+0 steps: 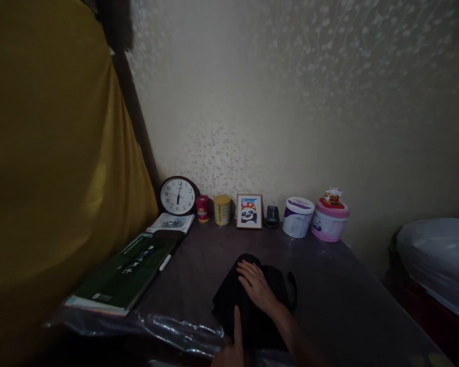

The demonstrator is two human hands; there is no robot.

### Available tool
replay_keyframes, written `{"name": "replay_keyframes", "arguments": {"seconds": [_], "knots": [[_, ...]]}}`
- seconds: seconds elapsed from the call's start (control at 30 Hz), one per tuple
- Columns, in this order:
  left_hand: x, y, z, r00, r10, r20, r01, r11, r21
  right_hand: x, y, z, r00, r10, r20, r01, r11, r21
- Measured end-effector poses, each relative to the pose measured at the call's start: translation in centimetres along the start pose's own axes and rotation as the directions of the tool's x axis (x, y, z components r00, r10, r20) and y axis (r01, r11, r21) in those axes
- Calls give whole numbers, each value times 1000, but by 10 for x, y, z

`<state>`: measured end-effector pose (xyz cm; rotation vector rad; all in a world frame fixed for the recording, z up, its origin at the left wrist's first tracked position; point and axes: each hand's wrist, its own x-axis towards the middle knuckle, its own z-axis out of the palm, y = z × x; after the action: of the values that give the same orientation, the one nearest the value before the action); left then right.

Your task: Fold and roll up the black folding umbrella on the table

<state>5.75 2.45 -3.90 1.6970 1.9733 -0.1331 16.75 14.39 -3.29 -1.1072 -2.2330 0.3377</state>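
A black cloth item [229, 290] with a loop of strap [294, 288] at its right side lies bunched near the front of the table. Its kind is hard to make out in the dim light. My right hand [254, 285] rests on top of it, fingers stretched out and lying flat on the cloth. At its near edge is my left hand [229, 349], the index finger pointing forward along the cloth. The other left fingers are curled and partly hidden, seemingly around the cloth's near end.
Along the wall stand a clock [178, 195], a red can [202, 209], a yellow-lidded can [222, 210], a framed panda picture [249, 211], a small dark device [271, 216], a purple-white tub [298, 218] and a pink tub [330, 221] with a figurine. Left are green books [126, 270] and a white marker [165, 262].
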Motion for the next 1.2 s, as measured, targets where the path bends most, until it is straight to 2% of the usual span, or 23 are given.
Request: {"name": "replay_keyframes", "arguments": {"seconds": [0.17, 0.23, 0.3, 0.37, 0.43, 0.63, 0.83, 0.93, 1.07, 1.13, 1.2], "knots": [[2, -2, 2, 1000, -15, 14, 15, 999, -41, 32, 29, 3, 996, 92, 21, -89, 989, -121], [2, -2, 1, 1000, -21, 16, 21, 999, -41, 41, 33, 2, 989, 145, 3, -142, 974, -178], [2, -1, 1, 999, -31, 14, 32, 998, -49, 44, 29, 1, 990, 135, -43, -141, 969, -204], [2, 0, 1, 999, -42, 15, 43, 997, -66, 41, 19, 1, 997, 58, -56, -67, 981, -180], [3, 0, 1, 999, -45, 13, 46, 996, -78, 33, 5, 4, 1000, -18, -8, 17, 991, -135], [2, -1, 0, 999, -33, 10, 33, 997, -76, 1, -43, 9, 981, -64, 184, 79, 994, -72], [-3, -7, -9, 991, 120, 61, -115, 990, -79, -39, -75, 6, 966, -143, 216, 119, 986, 119], [-9, -8, -10, 991, 125, 48, -122, 991, -63, -48, -72, 6, 981, -121, 151, 94, 980, 177], [-19, -6, -9, 992, 106, -65, -112, 990, -92, -43, -38, -4, 997, 46, -55, -39, 992, 124], [-22, -6, -7, 988, 114, -108, -127, 985, -120, -43, -12, -15, 963, 169, -211, -140, 980, 143], [-22, -7, -4, 986, 121, -114, -135, 982, -129, -50, 14, -28, 871, 326, -366, -261, 941, 217]]}}
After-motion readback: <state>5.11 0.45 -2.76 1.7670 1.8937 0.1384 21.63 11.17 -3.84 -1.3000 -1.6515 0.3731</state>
